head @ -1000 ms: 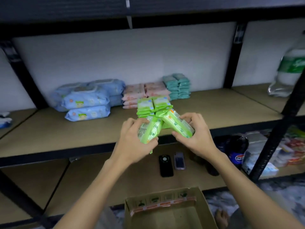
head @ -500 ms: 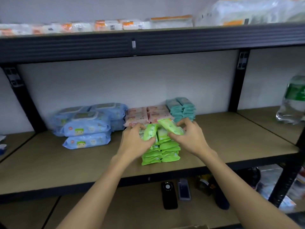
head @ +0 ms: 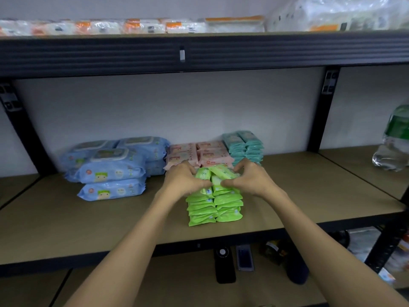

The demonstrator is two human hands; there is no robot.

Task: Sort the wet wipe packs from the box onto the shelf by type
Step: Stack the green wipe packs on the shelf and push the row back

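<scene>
Head view: both hands, left (head: 184, 179) and right (head: 247, 177), each grip a green wet wipe pack (head: 222, 171) atop the two green stacks (head: 213, 207) near the shelf (head: 88, 222) front; pink packs (head: 199, 154) just behind

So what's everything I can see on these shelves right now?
green packs: two side-by-side stacks, count unclear, bright green, front of middle shelf
blue packs: several, large, light blue, left
pink packs: low stacks, pink, behind the green
teal packs: two stacks, teal, right of pink
bottle: one, clear with green label, far right
wrapped packs: a row, white and orange, top shelf
dark devices: two, lower shelf
left hand: grip on top green pack
right hand: grip on top green pack
</scene>
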